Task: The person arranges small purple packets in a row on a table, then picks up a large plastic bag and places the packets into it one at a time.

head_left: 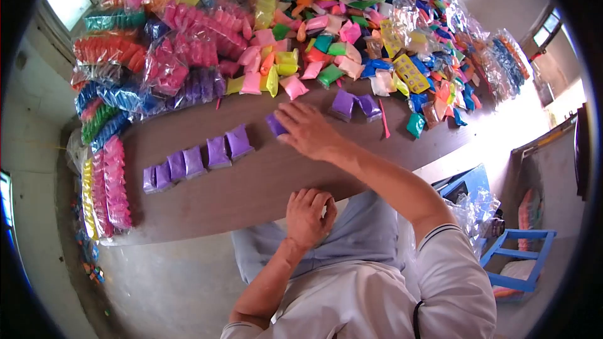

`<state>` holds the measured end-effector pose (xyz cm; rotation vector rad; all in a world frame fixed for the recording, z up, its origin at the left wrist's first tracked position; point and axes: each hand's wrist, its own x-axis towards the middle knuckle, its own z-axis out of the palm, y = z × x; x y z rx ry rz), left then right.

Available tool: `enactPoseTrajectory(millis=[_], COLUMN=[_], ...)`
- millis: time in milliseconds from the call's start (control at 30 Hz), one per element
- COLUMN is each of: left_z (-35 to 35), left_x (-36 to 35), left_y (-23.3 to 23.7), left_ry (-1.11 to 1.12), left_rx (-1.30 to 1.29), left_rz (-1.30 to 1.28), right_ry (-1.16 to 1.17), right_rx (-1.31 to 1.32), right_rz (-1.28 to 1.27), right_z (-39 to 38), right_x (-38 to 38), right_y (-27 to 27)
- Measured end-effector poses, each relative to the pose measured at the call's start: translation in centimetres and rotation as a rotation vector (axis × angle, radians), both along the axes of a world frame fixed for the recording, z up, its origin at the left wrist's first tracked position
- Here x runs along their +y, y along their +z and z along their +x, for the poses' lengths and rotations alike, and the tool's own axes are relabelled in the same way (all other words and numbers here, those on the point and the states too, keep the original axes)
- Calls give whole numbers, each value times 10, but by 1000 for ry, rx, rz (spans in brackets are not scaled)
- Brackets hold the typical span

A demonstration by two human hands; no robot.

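My right hand [309, 129] reaches across the table, with its fingers and thumb at the right side of a small purple packet [274, 125], partly covering it. My left hand [310, 217] is at the table's near edge above my lap, fingers curled in, with nothing visible in it. To the left, several purple packets [194, 161] lie in a slanting row on the brown tabletop [207, 207]. Right of my right hand lie two more purple packets [355, 106], close together, with a thin pink stick [384, 119] beside them.
A large heap of loose coloured packets [339, 44] covers the table's far side. Clear bags of sorted packets [182, 50] are stacked at the far left, with long filled sleeves [115, 182] at the left edge. A blue frame [518, 257] stands on the floor at right.
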<state>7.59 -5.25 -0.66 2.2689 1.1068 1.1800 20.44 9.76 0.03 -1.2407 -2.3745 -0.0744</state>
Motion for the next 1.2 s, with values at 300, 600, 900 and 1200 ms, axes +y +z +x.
enactPoseTrajectory(millis=[300, 600, 900, 1200], left_z=[2, 3, 5, 4], left_x=[-1, -2, -2, -3], left_y=[1, -1, -2, 1], left_ry=[24, 35, 46, 58], left_rx=[63, 14, 57, 97], left_rz=[18, 40, 24, 20], right_ry=[-15, -371, -338, -162], right_rx=[117, 137, 32, 161], right_rz=[17, 169, 49, 5], right_z=[-79, 82, 96, 15], right_x=[-13, -5, -19, -12], right_y=[-2, 26, 2, 6])
